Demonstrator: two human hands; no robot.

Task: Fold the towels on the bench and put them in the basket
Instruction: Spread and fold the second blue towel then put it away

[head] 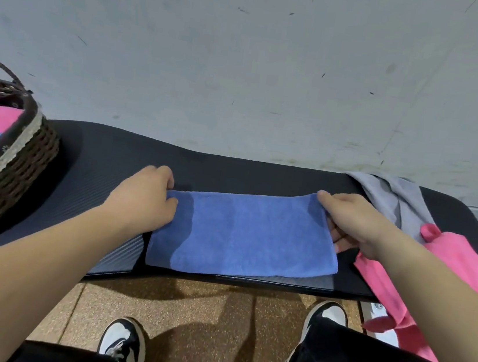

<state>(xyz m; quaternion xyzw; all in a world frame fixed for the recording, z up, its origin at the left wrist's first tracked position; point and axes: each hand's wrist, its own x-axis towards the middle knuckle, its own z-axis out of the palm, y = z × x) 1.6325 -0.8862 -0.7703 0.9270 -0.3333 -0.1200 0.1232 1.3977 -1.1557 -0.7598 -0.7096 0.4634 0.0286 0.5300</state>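
Note:
A blue towel (246, 233), folded into a rectangle, lies flat on the black padded bench (107, 157). My left hand (144, 195) grips its left edge at the far corner. My right hand (350, 223) pinches the right edge, thumb on top and fingers underneath, lifting that edge slightly. A dark woven basket (13, 151) with a handle stands at the bench's left end; it holds a folded pink towel and a folded blue one. A crumpled grey towel (396, 198) and a pink towel (457, 270) lie at the right end.
The pink towel hangs over the bench's front edge towards the floor. A pale wall rises right behind the bench. My legs and black-and-white shoes (125, 345) stand on the brown tiled floor in front.

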